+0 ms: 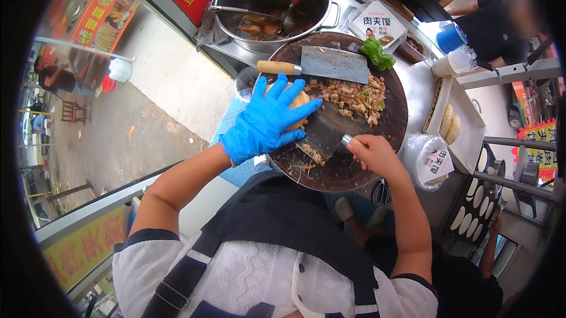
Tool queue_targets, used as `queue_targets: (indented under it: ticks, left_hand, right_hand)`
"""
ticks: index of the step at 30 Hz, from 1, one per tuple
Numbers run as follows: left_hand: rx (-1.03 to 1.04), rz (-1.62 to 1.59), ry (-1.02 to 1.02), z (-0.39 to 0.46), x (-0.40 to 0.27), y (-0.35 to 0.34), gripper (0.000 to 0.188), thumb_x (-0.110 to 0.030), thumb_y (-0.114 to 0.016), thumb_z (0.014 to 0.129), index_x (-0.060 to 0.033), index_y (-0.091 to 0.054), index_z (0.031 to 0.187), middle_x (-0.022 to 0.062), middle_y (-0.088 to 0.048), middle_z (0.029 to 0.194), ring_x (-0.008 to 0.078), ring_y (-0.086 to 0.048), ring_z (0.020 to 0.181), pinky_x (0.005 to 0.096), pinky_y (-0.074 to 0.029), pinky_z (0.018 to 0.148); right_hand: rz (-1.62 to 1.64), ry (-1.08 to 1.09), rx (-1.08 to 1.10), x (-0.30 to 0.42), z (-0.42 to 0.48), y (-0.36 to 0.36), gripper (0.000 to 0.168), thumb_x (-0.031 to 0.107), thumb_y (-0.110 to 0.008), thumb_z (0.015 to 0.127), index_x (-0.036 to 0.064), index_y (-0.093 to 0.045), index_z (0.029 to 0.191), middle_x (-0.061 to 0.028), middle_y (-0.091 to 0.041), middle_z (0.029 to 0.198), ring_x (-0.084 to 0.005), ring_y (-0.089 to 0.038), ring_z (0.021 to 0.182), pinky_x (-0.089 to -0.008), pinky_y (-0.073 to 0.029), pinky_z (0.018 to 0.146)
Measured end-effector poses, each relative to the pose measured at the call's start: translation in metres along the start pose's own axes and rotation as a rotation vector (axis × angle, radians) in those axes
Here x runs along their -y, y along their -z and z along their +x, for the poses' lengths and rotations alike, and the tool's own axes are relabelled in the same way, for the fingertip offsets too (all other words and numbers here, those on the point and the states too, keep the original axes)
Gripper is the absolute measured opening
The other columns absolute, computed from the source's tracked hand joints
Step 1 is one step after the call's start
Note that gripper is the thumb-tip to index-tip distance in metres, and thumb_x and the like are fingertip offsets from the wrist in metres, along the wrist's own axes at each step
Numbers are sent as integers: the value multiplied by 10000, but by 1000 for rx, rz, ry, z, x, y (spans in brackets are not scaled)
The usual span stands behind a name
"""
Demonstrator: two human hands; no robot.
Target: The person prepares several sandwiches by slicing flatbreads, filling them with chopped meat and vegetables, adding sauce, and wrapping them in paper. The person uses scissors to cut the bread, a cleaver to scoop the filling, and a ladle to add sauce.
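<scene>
My left hand (269, 121), in a blue disposable glove, lies with spread fingers on a round flatbread bun (301, 100) and holds it down on the round wooden chopping block (340, 178). The bun is mostly hidden under the glove. My bare right hand (376, 154) grips the handle of a cleaver (325, 134). Its blade lies low and nearly flat over the block, its far end close by the bun; whether it cuts into the bun cannot be told. Shredded meat clings along the blade's near edge. Beyond lie a second, wooden-handled cleaver (334, 65), chopped meat (353, 97) and a green pepper (377, 54).
A deep steel pot (265, 47) with broth and ladles stands behind the block. Printed paper sleeves (384, 22) lie right of it. Farther right are a tray (471, 150) with buns, a plastic-wrapped stack (422, 154) and a griddle of breads (473, 212). Other people stand nearby.
</scene>
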State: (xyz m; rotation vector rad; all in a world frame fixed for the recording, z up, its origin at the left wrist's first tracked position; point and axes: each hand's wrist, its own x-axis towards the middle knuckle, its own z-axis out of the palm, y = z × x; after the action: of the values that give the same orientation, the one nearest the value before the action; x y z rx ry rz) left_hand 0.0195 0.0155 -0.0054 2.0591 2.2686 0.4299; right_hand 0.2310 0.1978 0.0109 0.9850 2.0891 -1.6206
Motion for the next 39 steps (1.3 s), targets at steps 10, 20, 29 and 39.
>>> queue_targets:
  ticks: [10,20,29,39]
  left_hand:
    - [112,-30,-77,6,9,2,893,-422,-783,657,-258,-378,1436,196,-378,1401,391,-422,1186,502,-349,974]
    - [93,-408,96,0,12,8,812,-427,-731,746,-231,-362,1443,155,-360,1457,369,-372,1309,480,-315,1088]
    - [120,-181,-38,2,1,11,761,-416,-684,793,-220,-355,1451,215,-313,1464,476,-324,1307,524,-246,1115]
    - [54,-188,153,-17,-3,20,860,-614,-597,789,-177,-306,1470,182,-282,1500,458,-225,1374,526,-118,1149]
  right_hand:
    - [138,-258,-177,-94,-116,52,233,224,-609,884,33,-610,750,24,-539,625,-33,-462,486,-205,-365,450]
    - [157,-38,-161,-82,-56,33,225,227,-606,887,33,-637,776,29,-551,631,-32,-469,493,-200,-369,458]
    - [102,52,-45,-14,-20,10,253,245,-617,891,-1,-635,838,12,-570,664,-44,-488,510,-215,-389,468]
    - [308,92,-320,-72,-40,20,328,62,-725,774,38,-523,1031,-40,-591,775,-120,-565,621,-237,-447,517]
